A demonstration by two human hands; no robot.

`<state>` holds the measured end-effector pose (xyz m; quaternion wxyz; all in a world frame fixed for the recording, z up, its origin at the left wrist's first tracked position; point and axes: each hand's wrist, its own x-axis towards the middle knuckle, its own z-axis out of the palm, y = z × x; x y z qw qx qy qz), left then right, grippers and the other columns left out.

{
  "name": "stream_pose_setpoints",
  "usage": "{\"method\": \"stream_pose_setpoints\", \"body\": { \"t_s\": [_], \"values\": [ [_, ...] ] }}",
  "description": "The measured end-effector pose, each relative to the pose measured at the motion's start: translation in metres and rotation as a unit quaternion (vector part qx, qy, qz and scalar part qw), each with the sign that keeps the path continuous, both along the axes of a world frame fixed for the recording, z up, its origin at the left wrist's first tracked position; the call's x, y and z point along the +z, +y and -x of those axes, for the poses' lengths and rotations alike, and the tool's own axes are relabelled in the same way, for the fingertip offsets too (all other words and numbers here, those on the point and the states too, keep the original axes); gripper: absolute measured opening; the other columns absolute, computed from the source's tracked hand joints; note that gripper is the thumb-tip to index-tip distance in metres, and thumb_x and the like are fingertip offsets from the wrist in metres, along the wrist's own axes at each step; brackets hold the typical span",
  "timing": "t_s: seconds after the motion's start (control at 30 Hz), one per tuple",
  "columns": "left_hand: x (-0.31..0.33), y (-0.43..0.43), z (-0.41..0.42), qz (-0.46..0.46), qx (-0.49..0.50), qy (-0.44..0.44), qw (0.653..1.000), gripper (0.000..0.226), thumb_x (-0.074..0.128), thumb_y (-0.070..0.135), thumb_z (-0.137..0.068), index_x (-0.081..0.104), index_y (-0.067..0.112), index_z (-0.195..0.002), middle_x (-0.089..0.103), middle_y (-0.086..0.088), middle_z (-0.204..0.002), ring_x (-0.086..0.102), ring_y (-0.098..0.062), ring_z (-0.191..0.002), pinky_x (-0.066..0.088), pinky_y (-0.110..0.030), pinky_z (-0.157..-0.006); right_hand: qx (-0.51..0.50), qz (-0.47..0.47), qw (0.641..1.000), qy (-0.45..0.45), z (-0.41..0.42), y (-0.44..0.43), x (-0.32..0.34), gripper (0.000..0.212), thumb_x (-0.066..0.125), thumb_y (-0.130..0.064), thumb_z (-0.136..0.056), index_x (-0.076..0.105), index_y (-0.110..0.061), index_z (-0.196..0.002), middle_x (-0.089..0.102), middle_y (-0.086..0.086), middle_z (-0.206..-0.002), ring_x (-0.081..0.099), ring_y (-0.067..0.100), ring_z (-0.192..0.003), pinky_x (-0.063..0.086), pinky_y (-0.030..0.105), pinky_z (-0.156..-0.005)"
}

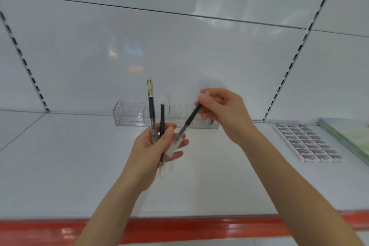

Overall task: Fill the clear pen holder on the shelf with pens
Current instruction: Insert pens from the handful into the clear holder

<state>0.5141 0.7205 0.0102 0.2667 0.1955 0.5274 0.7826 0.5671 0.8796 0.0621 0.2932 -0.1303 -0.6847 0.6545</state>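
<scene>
The holder (129, 115) sits at the back of the shelf (79, 156), against the back wall. It is a long clear box with rows of round holes on top, and it runs left to right. It looks mostly empty, but the blur makes that hard to tell.

The right hand (223, 114) is in front of the holder's right end. It pinches the top of one pen (189, 119). This pen is slanted. Its top points up at the holder's right end, and its clear end hangs low by the left hand (157, 146). I cannot tell if they touch.

The left hand is in front of the holder's middle, lower down. It grips a tall pen (150, 102) and a short pen (162, 118), both standing up.

The right hand is nearer the holder. I think its pen must turn upright, then go back and down into a hole.

Small boxes (307, 142) lie well to the right of the holder.
</scene>
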Motion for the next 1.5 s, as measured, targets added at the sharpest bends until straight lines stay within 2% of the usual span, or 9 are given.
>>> {"method": "stream_pose_setpoints", "body": {
  "t_s": [0.17, 0.23, 0.33, 0.5, 0.57, 0.67, 0.8, 1.13, 1.5],
  "values": [
    [0.001, -0.01, 0.001, 0.016, 0.002, 0.016, 1.0, 0.011, 0.053, 0.013, -0.088, 0.06, 0.007, -0.095, 0.071, -0.006, -0.066, 0.064, -0.013, -0.052, 0.052, -0.022, -0.047, -0.029, 0.056, 0.998, -0.002, 0.005, 0.012, -0.012, 0.003, 0.061, -0.008, -0.085, 0.059, -0.008, -0.088, 0.069, 0.004, -0.074, 0.065, 0.01, -0.061, 0.054, 0.022, -0.063],
    [0.002, -0.011, 0.002, 0.024, 0.014, 0.023, 0.999, 0.012, 0.054, 0.014, -0.088, 0.06, 0.005, -0.094, 0.067, -0.003, -0.061, 0.056, -0.009, -0.045, 0.048, -0.02, -0.042, -0.1, -0.113, 0.988, -0.028, 0.008, 0.015, -0.025, 0.013, 0.063, -0.012, -0.084, 0.061, -0.012, -0.097, 0.065, 0.001, -0.088, 0.062, 0.012, -0.078, 0.049, 0.026, -0.078],
    [0.002, -0.011, 0.006, 0.034, 0.034, 0.034, 0.998, 0.016, 0.053, 0.017, -0.09, 0.06, 0.002, -0.092, 0.065, -0.002, -0.059, 0.05, -0.008, -0.042, 0.043, -0.018, -0.039, -0.146, -0.458, 0.876, 0.027, 0.006, 0.014, -0.038, 0.021, 0.063, -0.024, -0.083, 0.068, -0.012, -0.1, 0.064, 0.001, -0.105, 0.052, 0.01, -0.1, 0.04, 0.023, -0.09],
    [0.004, -0.006, 0.007, 0.035, 0.035, 0.027, 0.998, 0.021, 0.051, 0.023, -0.09, 0.06, 0.003, -0.091, 0.064, -0.002, -0.056, 0.047, -0.008, -0.039, 0.038, -0.018, -0.035, 0.015, -0.641, 0.767, 0.022, 0.004, -0.003, -0.053, 0.028, 0.05, -0.032, -0.085, 0.068, -0.016, -0.1, 0.07, -0.001, -0.085, 0.061, 0.016, -0.078, 0.045, 0.023, -0.066],
    [0.003, -0.006, 0.009, 0.036, 0.037, 0.019, 0.998, 0.024, 0.049, 0.026, -0.091, 0.06, 0.005, -0.093, 0.065, -0.004, -0.058, 0.044, -0.008, -0.037, 0.034, -0.018, -0.034, 0.013, -0.632, 0.775, 0.006, 0.004, -0.002, -0.053, 0.026, 0.05, -0.029, -0.085, 0.068, -0.014, -0.098, 0.069, 0.001, -0.078, 0.06, 0.015, -0.069, 0.04, 0.021, -0.062],
    [-0.001, -0.008, 0.012, 0.041, 0.041, 0.01, 0.998, 0.025, 0.044, 0.026, -0.095, 0.058, 0.007, -0.102, 0.061, -0.005, -0.06, 0.037, -0.008, -0.035, 0.027, -0.016, -0.032, -0.005, -0.464, 0.884, -0.06, 0.009, 0.008, -0.036, 0.013, 0.057, -0.013, -0.087, 0.061, -0.01, -0.098, 0.062, 0.0, -0.085, 0.056, 0.006, -0.065, 0.042, 0.012, -0.063],
    [-0.007, -0.011, 0.015, 0.066, 0.036, 0.02, 0.997, 0.021, 0.046, 0.027, -0.094, 0.056, 0.015, -0.109, 0.055, -0.002, -0.063, 0.035, -0.008, -0.037, 0.025, -0.017, -0.034, -0.098, -0.288, 0.951, -0.044, 0.028, 0.037, 0.002, 0.051, 0.06, -0.001, -0.079, 0.039, -0.017, -0.123, 0.057, 0.0, -0.086, 0.061, 0.018, -0.065, 0.05, 0.021, -0.065],
    [-0.011, -0.017, 0.018, 0.072, 0.03, 0.005, 0.997, 0.021, 0.048, 0.027, -0.093, 0.058, 0.015, -0.107, 0.048, -0.003, -0.068, 0.035, -0.009, -0.04, 0.027, -0.018, -0.036, -0.164, -0.406, 0.897, -0.062, 0.078, 0.07, 0.015, 0.027, 0.047, -0.013, -0.091, 0.046, -0.012, -0.118, 0.062, 0.02, -0.09, 0.058, 0.029, -0.081, 0.04, 0.024, -0.062],
    [-0.012, -0.013, 0.02, 0.076, 0.032, 0.017, 0.996, 0.018, 0.048, 0.015, -0.094, 0.059, 0.014, -0.108, 0.054, 0.0, -0.064, 0.037, -0.008, -0.04, 0.029, -0.018, -0.036, -0.183, -0.428, 0.879, -0.103, 0.075, 0.087, 0.008, 0.021, 0.05, -0.013, -0.091, 0.055, -0.005, -0.109, 0.064, 0.012, -0.093, 0.057, 0.025, -0.084, 0.047, 0.035, -0.079]
  ]
}}
